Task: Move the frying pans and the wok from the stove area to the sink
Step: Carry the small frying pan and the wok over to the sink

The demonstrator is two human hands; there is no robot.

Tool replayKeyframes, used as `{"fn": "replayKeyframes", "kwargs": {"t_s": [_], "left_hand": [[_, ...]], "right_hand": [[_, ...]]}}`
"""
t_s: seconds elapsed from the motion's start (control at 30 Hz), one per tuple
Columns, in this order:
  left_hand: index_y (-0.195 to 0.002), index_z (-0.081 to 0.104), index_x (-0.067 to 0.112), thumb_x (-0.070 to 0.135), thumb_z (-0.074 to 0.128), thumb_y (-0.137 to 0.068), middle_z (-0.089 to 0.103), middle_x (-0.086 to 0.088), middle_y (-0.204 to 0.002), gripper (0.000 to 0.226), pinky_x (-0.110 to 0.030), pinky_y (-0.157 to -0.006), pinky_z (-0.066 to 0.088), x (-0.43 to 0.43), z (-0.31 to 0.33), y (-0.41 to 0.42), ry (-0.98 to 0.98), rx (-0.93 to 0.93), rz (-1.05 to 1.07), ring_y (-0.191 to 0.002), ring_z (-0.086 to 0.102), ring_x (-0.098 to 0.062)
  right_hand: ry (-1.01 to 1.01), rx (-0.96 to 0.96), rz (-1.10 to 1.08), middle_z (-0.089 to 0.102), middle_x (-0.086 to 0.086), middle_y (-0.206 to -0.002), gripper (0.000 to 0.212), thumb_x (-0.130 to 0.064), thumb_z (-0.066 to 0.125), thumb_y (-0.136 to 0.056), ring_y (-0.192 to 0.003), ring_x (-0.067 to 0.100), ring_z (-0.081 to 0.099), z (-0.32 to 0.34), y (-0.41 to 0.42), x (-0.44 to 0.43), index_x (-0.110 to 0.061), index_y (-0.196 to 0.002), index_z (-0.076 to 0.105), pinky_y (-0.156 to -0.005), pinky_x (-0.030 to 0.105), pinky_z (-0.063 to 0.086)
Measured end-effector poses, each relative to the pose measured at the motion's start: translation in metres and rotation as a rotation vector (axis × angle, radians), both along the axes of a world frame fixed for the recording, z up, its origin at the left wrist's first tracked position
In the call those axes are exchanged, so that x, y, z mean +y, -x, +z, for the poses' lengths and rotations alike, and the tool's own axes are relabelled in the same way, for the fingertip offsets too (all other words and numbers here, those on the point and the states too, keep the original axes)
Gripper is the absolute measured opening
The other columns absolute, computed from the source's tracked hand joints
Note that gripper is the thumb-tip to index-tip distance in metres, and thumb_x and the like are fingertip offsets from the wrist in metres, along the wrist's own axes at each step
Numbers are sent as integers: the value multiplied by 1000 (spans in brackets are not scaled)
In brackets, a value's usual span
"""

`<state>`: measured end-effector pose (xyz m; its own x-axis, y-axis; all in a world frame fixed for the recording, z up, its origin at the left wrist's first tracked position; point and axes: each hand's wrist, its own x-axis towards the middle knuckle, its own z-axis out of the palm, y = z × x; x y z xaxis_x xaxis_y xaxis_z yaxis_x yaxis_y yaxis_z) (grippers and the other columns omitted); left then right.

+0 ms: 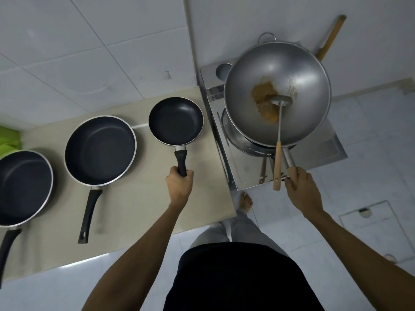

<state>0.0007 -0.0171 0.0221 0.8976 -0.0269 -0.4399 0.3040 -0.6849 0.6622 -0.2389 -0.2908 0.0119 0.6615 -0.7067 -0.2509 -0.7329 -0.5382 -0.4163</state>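
Note:
A small black frying pan [175, 120] sits on the beige counter [143, 198], and my left hand [179, 182] grips its black handle. Left of it lie a medium black pan [100, 149] and a large black pan [22, 187] at the left edge. A big steel wok [298, 86] with brown food residue stands on the steel stove [244, 173] at the right. My right hand [299, 185] is closed on the wok's handle. A metal spatula [279, 131] with a wooden handle leans inside the wok.
White tiled wall runs behind the counter and stove. Something green [9, 138] lies at the far left of the counter. A second wooden handle [331, 38] sticks out behind the wok. My legs and a bare foot [246, 202] stand on the pale tiled floor below.

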Motion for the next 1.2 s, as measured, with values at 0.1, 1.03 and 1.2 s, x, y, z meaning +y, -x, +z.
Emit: {"fn": "replayKeyframes", "kwargs": {"t_s": [0.1,1.03,1.2], "left_hand": [[-86,60,5,21,65,-85,58,-9,-68,17,-49,-57,59,10,7,6,28,-49,-1,-60,61,-37],[-78,55,24,21,66,-88,53,1,-60,16,-48,-51,53,0,44,170,70,-102,147,-49,47,-15],[-77,59,18,22,64,-87,50,2,-57,11,-39,-46,50,26,47,190,113,-93,272,-46,45,-12]], "right_hand": [[-61,-24,-116,64,21,-111,31,-29,59,-101,-91,30,59,0,-9,0,-2,-117,60,-71,34,42],[-932,-93,-362,51,2,-55,45,-58,47,-98,-40,15,49,10,-8,-41,-16,-84,56,-40,27,43],[-870,-67,-314,51,0,-51,47,-61,49,-96,-37,14,48,20,-3,-45,-18,-77,51,-38,27,43]]}}
